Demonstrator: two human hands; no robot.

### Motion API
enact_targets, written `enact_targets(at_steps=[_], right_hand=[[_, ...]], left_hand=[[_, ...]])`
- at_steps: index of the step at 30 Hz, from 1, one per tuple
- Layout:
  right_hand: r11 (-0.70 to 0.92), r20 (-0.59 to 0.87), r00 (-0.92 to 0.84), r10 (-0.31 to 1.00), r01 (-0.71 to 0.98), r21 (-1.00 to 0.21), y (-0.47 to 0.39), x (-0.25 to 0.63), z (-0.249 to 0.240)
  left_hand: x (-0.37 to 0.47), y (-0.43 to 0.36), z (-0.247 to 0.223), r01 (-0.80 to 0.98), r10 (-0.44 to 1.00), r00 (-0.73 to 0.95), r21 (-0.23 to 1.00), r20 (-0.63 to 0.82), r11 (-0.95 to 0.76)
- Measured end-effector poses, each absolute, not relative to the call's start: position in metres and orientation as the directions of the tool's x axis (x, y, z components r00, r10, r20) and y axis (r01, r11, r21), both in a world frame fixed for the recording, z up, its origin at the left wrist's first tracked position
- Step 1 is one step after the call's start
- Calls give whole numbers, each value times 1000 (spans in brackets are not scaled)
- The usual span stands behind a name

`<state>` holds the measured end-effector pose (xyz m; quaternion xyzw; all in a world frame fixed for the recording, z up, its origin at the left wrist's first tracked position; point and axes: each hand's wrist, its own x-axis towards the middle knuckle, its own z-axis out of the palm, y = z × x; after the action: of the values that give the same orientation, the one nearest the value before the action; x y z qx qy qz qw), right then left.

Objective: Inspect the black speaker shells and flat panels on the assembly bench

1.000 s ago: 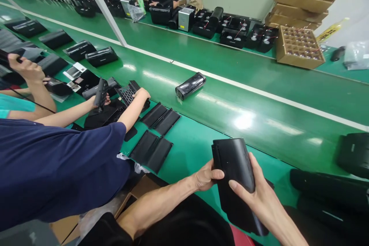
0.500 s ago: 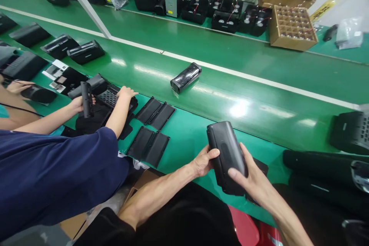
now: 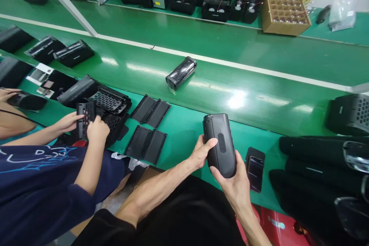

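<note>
A black casing (image 3: 220, 146) with rounded edges and an oval recess is held above the green table, close in front of my body. My left hand (image 3: 201, 152) grips its left side, thumb across the front. Around its lower right corner wraps my right hand (image 3: 235, 178), with the thumb at the bottom edge. To the right, a phone (image 3: 255, 173) lies on a dark flat piece. Two pairs of flat black panels, an upper one (image 3: 150, 111) and a lower one (image 3: 146, 145), rest on the table to the left.
A glossy black unit (image 3: 181, 73) sits on the green conveyor (image 3: 259, 103). At left, a co-worker's hands (image 3: 98, 132) hold a black perforated part (image 3: 85, 119). Large black housings (image 3: 314, 169) crowd the right. A divided carton (image 3: 285, 11) stands at the back.
The casing has turned more upright and shows its oval recess face-on. My right hand has shifted down to its lower corner. The phone is uncovered. The co-worker's hands have come together on the perforated part.
</note>
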<state>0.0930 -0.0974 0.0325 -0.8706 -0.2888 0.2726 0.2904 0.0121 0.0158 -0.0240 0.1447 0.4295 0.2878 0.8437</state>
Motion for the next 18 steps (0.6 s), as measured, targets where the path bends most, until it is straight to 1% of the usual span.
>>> enact_targets(at_steps=[2,5,6,7,9,11,12,13,14,16,18], right_hand=[[-641,-299,671,678,342,-687,-103,100,30],[-607,-356,572,739,335,-721,-121,124,36],[-597,-395,511,764,328,-732,-128,135,41],[-589,-436,438,786,317,-744,-135,146,46],[-574,-506,279,816,298,-762,-149,164,56],[-570,-552,151,820,284,-771,-159,174,59],[-575,-562,130,817,271,-772,-164,174,58],[-580,-562,144,814,251,-775,-168,172,54],[-583,-552,188,812,223,-781,-173,167,48],[-577,-508,330,796,157,-802,-182,151,36],[-569,-473,443,762,107,-816,-192,133,27]], left_hand=[[11,14,-26,-322,600,459,507,-655,800],[-7,25,-26,-158,466,576,468,-672,870],[-17,33,-25,-108,442,604,481,-663,870],[-29,42,-23,-69,440,625,515,-645,854],[-53,63,-18,-17,502,672,666,-545,746],[-70,76,-14,101,407,793,757,-453,645],[-77,77,-14,145,349,832,777,-431,613],[-81,75,-14,166,318,847,781,-425,602],[-85,69,-15,157,331,840,777,-429,610],[-92,51,-19,92,411,788,748,-458,658],[-99,32,-22,52,455,740,716,-495,696]])
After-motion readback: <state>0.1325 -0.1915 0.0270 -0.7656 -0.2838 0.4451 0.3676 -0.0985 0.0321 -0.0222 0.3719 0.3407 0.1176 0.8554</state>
